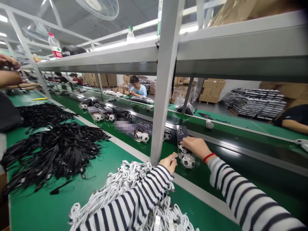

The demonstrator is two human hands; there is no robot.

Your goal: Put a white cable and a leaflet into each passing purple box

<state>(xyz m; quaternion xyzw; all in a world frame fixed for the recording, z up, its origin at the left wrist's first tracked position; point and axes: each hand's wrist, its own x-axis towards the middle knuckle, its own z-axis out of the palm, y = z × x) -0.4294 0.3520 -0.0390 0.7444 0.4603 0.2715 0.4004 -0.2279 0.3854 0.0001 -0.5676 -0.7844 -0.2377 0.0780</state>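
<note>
My left hand [170, 162] is closed in a pinch on the end of a white cable [175, 156], just left of a black tray [182, 132] that lies on the conveyor belt [240, 166]. My right hand [196, 146] rests on that tray with its fingers curled over a coiled white cable; a red band circles the wrist. A small football-patterned ball [188, 160] sits in the tray's near end, right below my right hand. Both arms wear striped sleeves. A heap of white cables [125, 184] lies under my left arm.
A grey upright post [161, 96] stands just left of my hands. Piles of black cords [55, 147] cover the green table to the left. More trays with balls [141, 136] ride the belt farther off. Other people work at the far benches and at the left edge.
</note>
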